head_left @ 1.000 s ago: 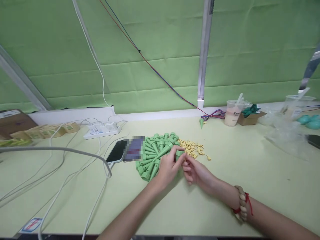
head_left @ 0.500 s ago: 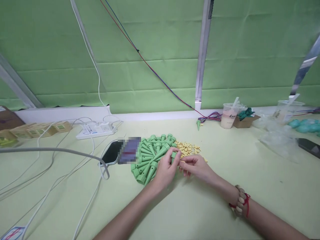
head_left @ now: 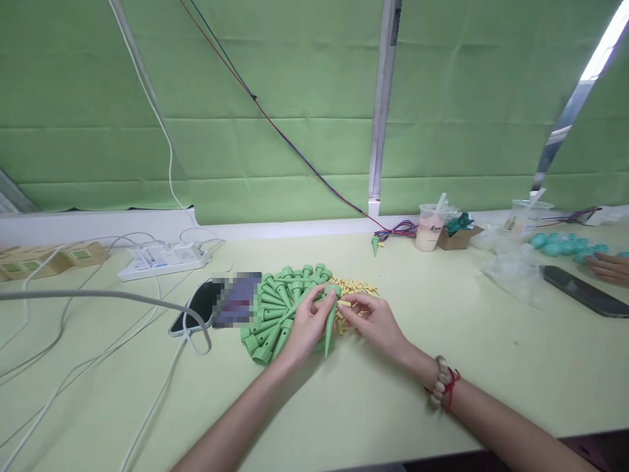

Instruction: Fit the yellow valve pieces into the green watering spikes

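Note:
My left hand (head_left: 305, 324) pinches a green cone-shaped spike (head_left: 329, 321) by its wide top, with the tip pointing down toward me. My right hand (head_left: 369, 319) holds a small yellow piece (head_left: 344, 303) at the spike's top, fingers closed on it. Just behind my left hand lies a fan of several green spikes (head_left: 275, 303). A heap of small yellow pieces (head_left: 354, 289) sits beyond my right hand.
A phone (head_left: 197, 307) and a blurred card lie left of the spikes, among white cables (head_left: 98, 314) and a power strip (head_left: 160, 257). Another person's hand (head_left: 609, 267) rests far right near a dark phone (head_left: 582, 289), teal parts and plastic cups (head_left: 428, 227). One lone spike (head_left: 375, 245) lies by the wall.
My left hand has lifted one spike out of the fan and turned it tip-down. My right hand has brought a yellow piece to its top. The view has swung to the right.

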Action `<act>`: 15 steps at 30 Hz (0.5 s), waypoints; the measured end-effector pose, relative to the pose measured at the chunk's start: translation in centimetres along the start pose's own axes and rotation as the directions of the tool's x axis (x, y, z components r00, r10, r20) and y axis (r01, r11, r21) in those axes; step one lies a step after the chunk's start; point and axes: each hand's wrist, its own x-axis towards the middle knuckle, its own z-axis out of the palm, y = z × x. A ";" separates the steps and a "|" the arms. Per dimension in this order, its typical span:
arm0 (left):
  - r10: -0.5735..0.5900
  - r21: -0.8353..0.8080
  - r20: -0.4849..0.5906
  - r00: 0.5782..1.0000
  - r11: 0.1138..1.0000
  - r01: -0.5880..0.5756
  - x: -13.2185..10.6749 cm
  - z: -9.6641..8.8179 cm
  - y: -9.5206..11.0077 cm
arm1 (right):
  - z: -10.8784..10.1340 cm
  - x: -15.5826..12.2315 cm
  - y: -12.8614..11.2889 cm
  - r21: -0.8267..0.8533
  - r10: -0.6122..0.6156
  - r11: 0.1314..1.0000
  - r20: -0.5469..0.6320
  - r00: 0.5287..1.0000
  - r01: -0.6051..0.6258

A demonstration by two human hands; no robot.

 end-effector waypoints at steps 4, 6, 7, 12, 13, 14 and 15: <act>-0.105 -0.092 0.010 0.994 0.990 0.105 -0.4 0.0 0.4 | 0.0 0.2 -0.3 0.202 0.150 0.968 0.007 0.989 -0.148; -0.122 -0.152 0.046 0.991 0.980 0.127 -0.4 -0.2 0.6 | -0.3 0.4 -0.4 0.327 0.229 0.918 0.027 0.973 -0.225; -0.111 -0.172 0.074 0.991 0.978 0.122 -0.4 -0.2 0.6 | -0.4 0.6 -0.4 0.383 0.265 0.888 0.028 0.964 -0.255; -0.083 -0.226 0.161 0.983 0.967 0.119 -0.3 -0.6 0.6 | -1.3 0.9 -0.3 0.522 0.338 0.798 0.028 0.941 -0.302; -0.096 -0.227 0.180 0.979 0.964 0.137 -0.2 -0.6 0.5 | -1.3 0.9 -0.3 0.523 0.333 0.800 0.023 0.943 -0.295; -0.106 -0.222 0.207 0.972 0.963 0.152 -0.2 -0.6 0.3 | -1.3 0.9 -0.3 0.514 0.321 0.809 0.017 0.947 -0.283; -0.112 -0.214 0.237 0.965 0.963 0.164 -0.2 -0.5 0.1 | -1.3 0.9 -0.4 0.499 0.303 0.824 0.013 0.953 -0.269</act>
